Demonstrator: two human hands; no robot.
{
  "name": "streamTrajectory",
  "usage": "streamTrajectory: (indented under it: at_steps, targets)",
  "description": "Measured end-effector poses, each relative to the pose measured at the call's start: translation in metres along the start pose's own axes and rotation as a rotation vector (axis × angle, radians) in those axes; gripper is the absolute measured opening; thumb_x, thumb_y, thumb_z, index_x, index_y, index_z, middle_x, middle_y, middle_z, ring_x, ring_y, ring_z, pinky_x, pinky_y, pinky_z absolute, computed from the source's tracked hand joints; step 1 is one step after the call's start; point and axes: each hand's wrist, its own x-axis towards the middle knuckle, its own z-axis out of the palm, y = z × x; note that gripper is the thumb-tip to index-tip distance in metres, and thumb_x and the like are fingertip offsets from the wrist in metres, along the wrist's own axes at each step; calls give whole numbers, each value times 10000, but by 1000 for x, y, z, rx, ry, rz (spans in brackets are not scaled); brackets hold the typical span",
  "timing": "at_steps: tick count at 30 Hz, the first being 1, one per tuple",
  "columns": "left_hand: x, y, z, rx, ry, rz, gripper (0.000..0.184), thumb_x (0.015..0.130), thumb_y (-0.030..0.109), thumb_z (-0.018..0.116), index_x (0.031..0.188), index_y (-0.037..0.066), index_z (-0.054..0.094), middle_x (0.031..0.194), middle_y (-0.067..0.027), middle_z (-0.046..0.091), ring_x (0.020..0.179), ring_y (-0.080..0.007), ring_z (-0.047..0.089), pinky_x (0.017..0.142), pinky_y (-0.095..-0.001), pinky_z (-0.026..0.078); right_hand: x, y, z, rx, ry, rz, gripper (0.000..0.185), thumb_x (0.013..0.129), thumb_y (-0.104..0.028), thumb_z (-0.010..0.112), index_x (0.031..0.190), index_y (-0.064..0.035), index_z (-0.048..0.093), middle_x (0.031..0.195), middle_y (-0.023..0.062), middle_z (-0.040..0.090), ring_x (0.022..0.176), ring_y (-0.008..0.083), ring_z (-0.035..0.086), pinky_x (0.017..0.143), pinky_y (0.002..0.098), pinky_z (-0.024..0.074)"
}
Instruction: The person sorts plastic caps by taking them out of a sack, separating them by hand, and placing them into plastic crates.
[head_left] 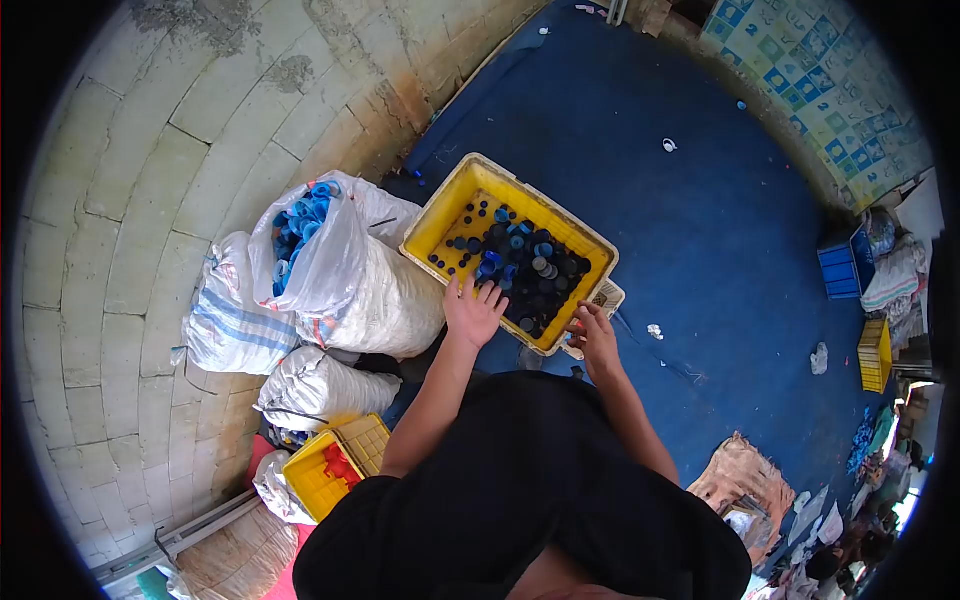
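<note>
A yellow crate (455, 205) with a pale rim sits in front of me. Dark blue and black plastic caps (545, 285) are heaped in it, mostly toward its right and near side. Several small dark caps (438, 262) lie scattered on its left floor. My left hand (475, 312) is over the crate's near left edge, fingers spread, with nothing visible in it. Beside the near right corner is my right hand (597, 345), fingers bent toward the thumb. Something dark shows between those fingers, too small to name. Part of another pale container (611, 297) shows beneath the crate.
At left, white sacks (385, 300) lean by a block wall, one open sack (300, 235) full of blue pieces. A smaller yellow crate (312, 478) holds red pieces. Blue floor covering (720, 260) extends right, with scraps. Blue (845, 265) and yellow (875, 355) crates stand far right.
</note>
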Motion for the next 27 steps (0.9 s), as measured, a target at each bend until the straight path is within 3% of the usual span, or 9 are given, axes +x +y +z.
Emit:
streamTrajectory:
  at_steps: [3,4,7,8,12,21,23,27]
  targets:
    - [7,-28,-37,30,3,-97,551,983,455,418,1423,125,395,1429,-146,421,1315,-318,424,1073,-483,352,-4,-1,-9,17,3,13,379,983,-314,534,1282,-81,513,1132,40,549,942,153,567,744,299,480]
    - [3,-33,-43,-10,-4,-162,473,979,406,463,1365,132,464,1335,-132,512,1240,-307,492,1031,-482,385,-4,1,-11,12,-7,1,362,979,-308,541,1269,-91,522,1125,29,543,918,145,568,732,291,478]
    - [-12,-39,-55,140,-40,-220,381,962,356,496,1258,120,536,1233,-99,584,1140,-270,553,965,-450,420,4,12,-13,15,-4,44,344,979,-307,546,1253,-99,532,1119,22,542,891,133,570,712,285,473]
    - [-16,-38,-56,192,-35,-194,303,947,323,522,1166,120,575,1125,-54,631,1028,-232,593,883,-410,440,6,15,-12,6,-9,52,344,979,-307,546,1253,-99,532,1119,22,542,891,133,570,712,285,473]
    - [-19,-25,-66,274,-24,-90,276,934,308,541,1150,141,583,1070,-20,639,947,-205,602,810,-382,438,8,17,9,-21,-98,91,318,974,-294,563,1225,-98,547,1087,16,551,853,121,572,676,267,461]
    - [-36,26,-101,107,15,24,234,925,313,559,1104,170,608,1040,0,656,905,-188,597,782,-361,433,34,16,92,-230,-336,152,214,954,-232,607,1122,-102,584,937,-23,567,744,86,555,613,225,435]
    - [-38,46,-112,51,31,76,235,921,315,564,1099,170,611,1023,2,657,904,-187,596,780,-358,433,42,20,119,-367,-416,140,195,954,-223,600,1115,-115,578,940,-20,567,758,98,573,648,237,440]
    - [-37,103,-135,-60,104,162,240,907,315,574,1094,168,611,1002,4,640,902,-179,586,775,-351,434,48,20,192,-472,-584,131,157,955,-190,600,1081,-96,597,838,-34,558,721,67,530,600,211,420]
